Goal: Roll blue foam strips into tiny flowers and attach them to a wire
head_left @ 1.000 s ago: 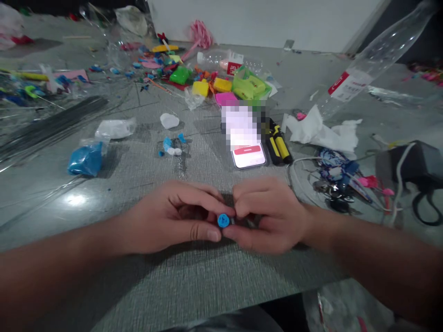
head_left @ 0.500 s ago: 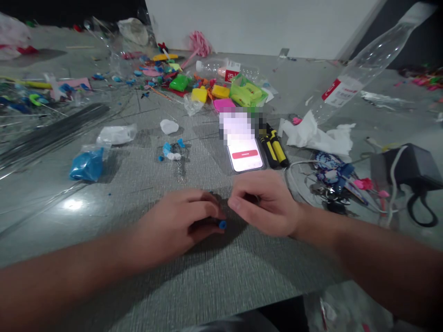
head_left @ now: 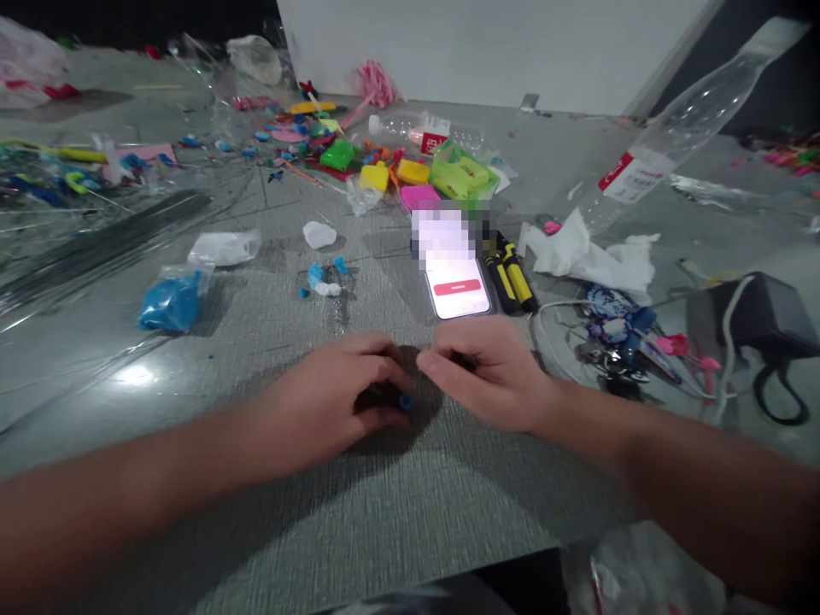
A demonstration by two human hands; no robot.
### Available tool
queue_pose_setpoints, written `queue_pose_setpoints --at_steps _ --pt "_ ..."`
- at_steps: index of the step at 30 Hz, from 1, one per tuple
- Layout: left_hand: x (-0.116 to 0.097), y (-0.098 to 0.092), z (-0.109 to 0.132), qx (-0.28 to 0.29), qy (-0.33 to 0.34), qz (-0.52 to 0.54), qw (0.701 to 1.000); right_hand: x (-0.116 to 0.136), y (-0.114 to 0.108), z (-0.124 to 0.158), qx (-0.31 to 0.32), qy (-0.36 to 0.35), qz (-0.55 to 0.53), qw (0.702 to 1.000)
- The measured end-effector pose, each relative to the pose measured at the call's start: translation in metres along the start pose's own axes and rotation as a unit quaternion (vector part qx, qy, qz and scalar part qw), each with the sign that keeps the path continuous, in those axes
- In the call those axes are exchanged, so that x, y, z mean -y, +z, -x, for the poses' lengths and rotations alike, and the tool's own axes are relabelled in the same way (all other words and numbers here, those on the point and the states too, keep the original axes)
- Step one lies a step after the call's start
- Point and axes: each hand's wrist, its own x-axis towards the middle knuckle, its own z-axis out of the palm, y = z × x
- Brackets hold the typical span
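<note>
Between the thumb and curled fingers of my left hand (head_left: 333, 401) is a small blue piece of clay (head_left: 404, 401), only its end showing. My right hand (head_left: 490, 371) rests on the table just to its right, thumb pressed against folded fingers; whatever they hold, if anything, is hidden. The two hands are close but apart. Beyond them lie small light-blue clay bits (head_left: 316, 275) beside a white clay lump (head_left: 329, 289). A larger white clay piece (head_left: 319, 234) sits farther back. At the left is a bag of blue clay (head_left: 170, 301), with a white clay packet (head_left: 224, 248) behind it.
A lit phone (head_left: 458, 295) lies beyond my right hand, beside yellow-and-black pliers handles (head_left: 512, 278). An upright bottle (head_left: 666, 145), crumpled tissue (head_left: 595, 256) and black adapter (head_left: 765, 312) stand right. Coloured clay packs (head_left: 413, 171) crowd the back; dark wires (head_left: 128, 239) lie left.
My left hand's fingers have shifted slightly, and the blue piece has moved a little up and left. My right hand is nearly unchanged. The whole view has shifted slightly.
</note>
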Motion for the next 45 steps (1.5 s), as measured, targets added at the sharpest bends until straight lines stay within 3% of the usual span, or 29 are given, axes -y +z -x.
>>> queue_pose_setpoints --at_steps 4,10,21,24,29,33,37,41,45 --pt "-0.005 -0.007 0.0 -0.025 -0.008 0.008 1.0 -0.001 0.001 0.001 0.007 -0.002 -0.002 1.0" --pt "-0.005 -0.002 0.003 -0.14 -0.048 -0.093 0.985 -0.001 0.003 0.001 -0.012 0.023 0.02 0.999" --pt "0.0 0.007 0.002 -0.109 -0.054 -0.147 0.982 -0.005 0.006 -0.002 -0.009 0.054 0.061 0.997" --pt "0.001 0.005 0.0 -0.126 -0.051 -0.113 0.984 -0.007 0.006 -0.004 0.004 0.054 0.078 0.995" --pt "-0.006 -0.003 -0.002 -0.154 -0.094 0.044 0.983 -0.003 0.006 -0.002 0.01 -0.028 0.091 0.995" --pt "-0.013 -0.007 -0.003 -0.129 -0.136 0.212 0.959 -0.003 0.006 0.002 -0.003 -0.07 0.095 0.993" --pt "-0.014 -0.005 -0.003 -0.103 -0.165 0.312 0.93 -0.005 0.007 0.003 -0.015 -0.094 0.099 0.991" --pt "-0.013 -0.005 -0.003 -0.092 -0.2 0.352 0.91 -0.005 0.007 0.001 -0.026 -0.101 0.104 0.989" --pt "-0.013 -0.006 -0.003 -0.081 -0.207 0.345 0.912 -0.005 0.006 0.001 -0.032 -0.113 0.123 0.985"
